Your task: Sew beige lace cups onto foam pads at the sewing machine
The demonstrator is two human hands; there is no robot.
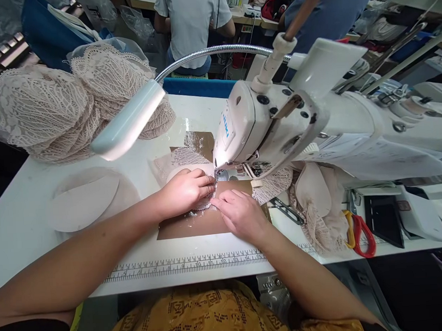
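A pale lace piece (184, 157) lies under the head of the white sewing machine (237, 125), near the needle. My left hand (187, 190) rests on it, fingers bent together and holding its edge just left of the needle. In front of the needle, my right hand (241, 213) has thumb and forefinger closed at the near edge of the lace, other fingers curled. The palms and part of the lace are hidden under my hands. Beneath both lies a brown sheet (190, 225) with shiny tape on it.
Lace pieces (43, 110) are piled at the back left, below a lamp (131, 120). Pale oval pads (85, 203) lie on the left. Right of my hands are thread snips (287, 211), beige fabric (318, 215) and red-handled scissors (363, 235). A ruler strip (196, 265) runs along the front edge.
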